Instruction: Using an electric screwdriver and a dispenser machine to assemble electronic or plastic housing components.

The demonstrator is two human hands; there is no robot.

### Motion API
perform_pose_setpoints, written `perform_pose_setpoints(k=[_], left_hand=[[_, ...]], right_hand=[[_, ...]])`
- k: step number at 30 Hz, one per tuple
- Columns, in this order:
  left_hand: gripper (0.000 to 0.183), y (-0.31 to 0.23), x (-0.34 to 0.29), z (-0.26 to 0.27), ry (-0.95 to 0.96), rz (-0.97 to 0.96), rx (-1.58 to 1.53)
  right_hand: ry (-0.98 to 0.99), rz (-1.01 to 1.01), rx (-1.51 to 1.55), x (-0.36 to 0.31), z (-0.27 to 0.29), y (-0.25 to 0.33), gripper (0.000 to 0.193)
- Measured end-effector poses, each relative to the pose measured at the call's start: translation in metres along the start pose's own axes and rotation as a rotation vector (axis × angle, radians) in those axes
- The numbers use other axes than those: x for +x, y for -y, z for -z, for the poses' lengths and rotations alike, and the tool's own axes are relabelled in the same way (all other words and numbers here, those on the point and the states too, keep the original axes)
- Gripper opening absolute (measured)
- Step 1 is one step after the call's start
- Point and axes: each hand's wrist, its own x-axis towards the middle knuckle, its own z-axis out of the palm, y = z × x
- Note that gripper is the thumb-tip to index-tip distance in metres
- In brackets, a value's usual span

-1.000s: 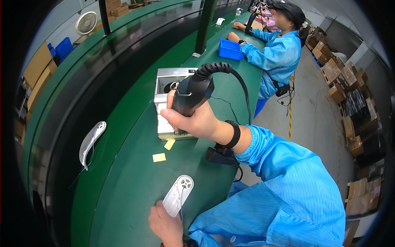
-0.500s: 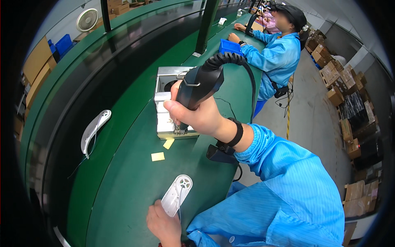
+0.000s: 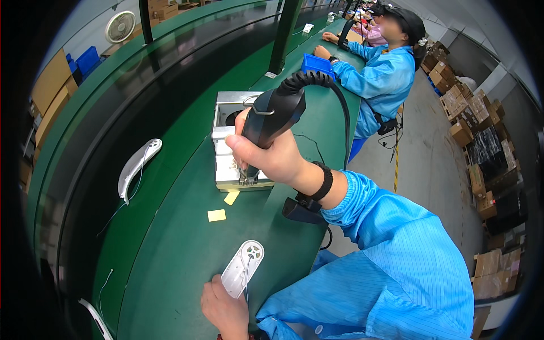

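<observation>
My right hand [image 3: 277, 158] is wrapped around a black electric screwdriver [image 3: 273, 119] with a coiled cord at its top. The tool points down, and its tip is over the near edge of a white-and-silver metal box-like unit [image 3: 225, 164] on the green table; my hand hides part of that edge. Lower down, my left hand [image 3: 224, 309] grips the near end of a long white plastic housing [image 3: 238, 276]. This housing has a round spoked end and a thin pale wire along it. My left fingertips are partly hidden.
Two yellow paper slips [image 3: 217, 215] lie before the unit. A curved white housing [image 3: 131, 170] with a wire rides the green conveyor at left; another [image 3: 96, 318] shows at lower left. A co-worker in blue [image 3: 374, 79] sits beyond a blue bin [image 3: 318, 65].
On the conveyor, the curved white housing has shifted up and to the right, and more of another one with its wire has entered at lower left. Both my hands stay nearly still.
</observation>
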Motion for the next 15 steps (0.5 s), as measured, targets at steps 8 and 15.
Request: perform_pose_setpoints(k=[8, 15], left_hand=[[0.047, 0.014, -0.004, -0.008, 0.012, 0.018, -0.019], [0.046, 0.016, -0.003, -0.012, -0.018, -0.006, -0.024]], right_hand=[[0.025, -0.005, 0.001, -0.002, -0.006, -0.006, 0.013], [0.032, -0.005, -0.011, -0.003, -0.01, -0.014, 0.013]])
